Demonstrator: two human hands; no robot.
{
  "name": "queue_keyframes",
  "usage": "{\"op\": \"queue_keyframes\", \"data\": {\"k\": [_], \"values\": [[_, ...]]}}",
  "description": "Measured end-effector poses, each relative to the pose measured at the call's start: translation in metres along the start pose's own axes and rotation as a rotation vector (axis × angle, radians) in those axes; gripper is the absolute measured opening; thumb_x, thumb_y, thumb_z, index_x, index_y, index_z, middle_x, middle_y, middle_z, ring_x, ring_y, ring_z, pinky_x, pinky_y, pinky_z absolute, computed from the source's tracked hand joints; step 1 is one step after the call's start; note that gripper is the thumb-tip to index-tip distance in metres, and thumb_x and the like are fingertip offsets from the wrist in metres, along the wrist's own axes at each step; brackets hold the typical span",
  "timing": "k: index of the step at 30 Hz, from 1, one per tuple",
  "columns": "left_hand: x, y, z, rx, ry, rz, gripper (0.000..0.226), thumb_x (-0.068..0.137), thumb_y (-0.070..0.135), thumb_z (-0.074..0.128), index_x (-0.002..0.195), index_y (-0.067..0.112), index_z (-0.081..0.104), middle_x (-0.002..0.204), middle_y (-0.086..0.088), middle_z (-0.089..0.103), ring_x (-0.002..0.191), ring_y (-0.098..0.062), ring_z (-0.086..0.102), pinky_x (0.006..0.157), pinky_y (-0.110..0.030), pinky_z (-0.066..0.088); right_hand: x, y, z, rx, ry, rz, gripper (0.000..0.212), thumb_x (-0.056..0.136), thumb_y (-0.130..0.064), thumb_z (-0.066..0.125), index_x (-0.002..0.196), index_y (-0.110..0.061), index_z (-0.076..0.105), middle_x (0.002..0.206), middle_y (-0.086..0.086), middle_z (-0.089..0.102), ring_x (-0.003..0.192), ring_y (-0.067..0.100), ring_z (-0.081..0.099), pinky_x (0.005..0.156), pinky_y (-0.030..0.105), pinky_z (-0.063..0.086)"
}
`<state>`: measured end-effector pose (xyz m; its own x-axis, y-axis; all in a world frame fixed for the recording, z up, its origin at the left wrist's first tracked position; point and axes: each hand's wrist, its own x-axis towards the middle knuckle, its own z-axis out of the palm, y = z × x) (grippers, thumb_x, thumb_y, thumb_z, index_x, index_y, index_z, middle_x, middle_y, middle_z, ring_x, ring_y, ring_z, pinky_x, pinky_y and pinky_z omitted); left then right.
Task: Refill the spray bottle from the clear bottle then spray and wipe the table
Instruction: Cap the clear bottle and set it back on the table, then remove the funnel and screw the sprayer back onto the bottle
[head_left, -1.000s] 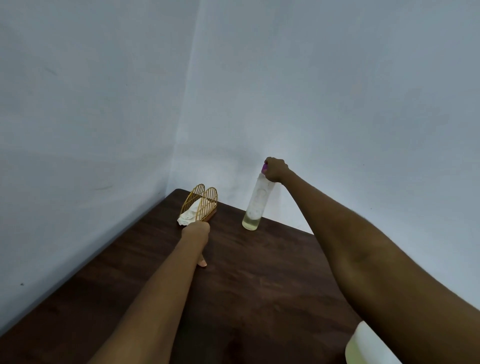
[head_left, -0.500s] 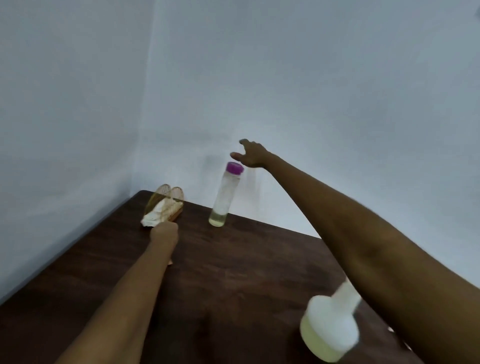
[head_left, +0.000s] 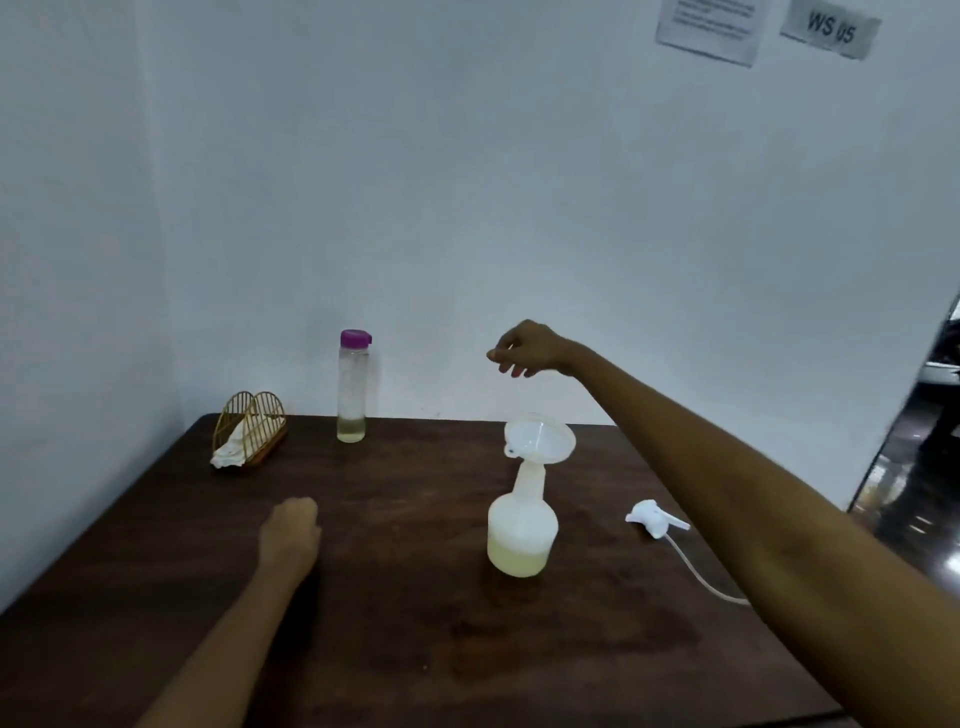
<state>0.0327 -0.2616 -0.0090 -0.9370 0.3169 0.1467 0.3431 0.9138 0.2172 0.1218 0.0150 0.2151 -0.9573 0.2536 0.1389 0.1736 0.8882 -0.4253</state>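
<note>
Released a moment ago: clear bottle (head_left: 353, 387), capped, far left on the desk (head_left: 156, 597), little liquid left. Right hand (head_left: 527, 347) now empty, fingers loosely curled, above the funnel (head_left: 540, 435) in the spray bottle (head_left: 522, 525). Left hand (head_left: 291, 530) closed, resting on the desk, holding nothing visible. Pouring apparently done; likely next, funnel out and spray head (head_left: 655, 517) back on. Count: two bottles, one funnel, one spray head, one napkin holder (head_left: 252, 431).
</note>
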Motion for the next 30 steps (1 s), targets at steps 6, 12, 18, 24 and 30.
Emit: {"op": "queue_keyframes", "data": {"k": [6,12,18,24,30], "values": [[-0.049,0.079,0.004,-0.251,-0.03,0.167,0.056,0.095,0.041,0.05,0.14,0.009,0.042,0.139,-0.009,0.048,0.131,-0.021,0.042,0.105,-0.029,0.037,-0.068,-0.001,0.026,-0.191,0.291,-0.244,0.041,0.09,-0.047,0.056,0.094,-0.009,0.072,0.089,0.009,0.071,0.087,0.022,0.064,0.073,0.027,0.042],[-0.071,0.141,-0.005,-0.407,-0.242,0.28,0.089,0.09,0.05,0.054,0.153,0.009,0.006,0.158,-0.015,0.016,0.147,-0.031,0.014,0.118,-0.041,0.019,-0.103,0.01,0.062,-0.638,0.133,-0.42,0.055,0.084,-0.053,0.06,0.112,-0.006,0.066,0.108,0.01,0.06,0.107,0.023,0.051,0.072,0.03,0.04],[-0.076,0.174,-0.011,-0.486,-0.232,0.304,0.084,0.09,0.047,0.056,0.151,0.005,0.016,0.156,-0.014,0.025,0.142,-0.029,0.028,0.116,-0.04,0.028,-0.12,0.039,0.047,-0.624,0.162,-0.385,0.039,0.098,-0.034,0.045,0.128,-0.013,0.057,0.116,0.01,0.063,0.113,0.024,0.055,0.08,0.033,0.045],[-0.075,0.201,-0.001,-0.51,-0.146,0.346,0.07,0.087,0.037,0.064,0.142,0.006,0.034,0.143,-0.01,0.044,0.131,-0.025,0.043,0.107,-0.034,0.037,-0.13,0.041,0.067,-0.503,0.113,-0.338,0.053,0.093,-0.048,0.048,0.141,-0.024,0.041,0.117,0.013,0.065,0.107,0.029,0.061,0.085,0.036,0.048],[-0.072,0.199,0.004,-0.346,-0.152,0.326,0.069,0.091,0.04,0.057,0.146,0.009,0.029,0.15,-0.007,0.036,0.136,-0.024,0.037,0.112,-0.037,0.034,-0.128,0.048,0.077,-0.471,0.293,-0.316,0.035,0.099,-0.035,0.041,0.126,-0.017,0.055,0.105,0.013,0.068,0.093,0.029,0.065,0.071,0.031,0.044]]}}
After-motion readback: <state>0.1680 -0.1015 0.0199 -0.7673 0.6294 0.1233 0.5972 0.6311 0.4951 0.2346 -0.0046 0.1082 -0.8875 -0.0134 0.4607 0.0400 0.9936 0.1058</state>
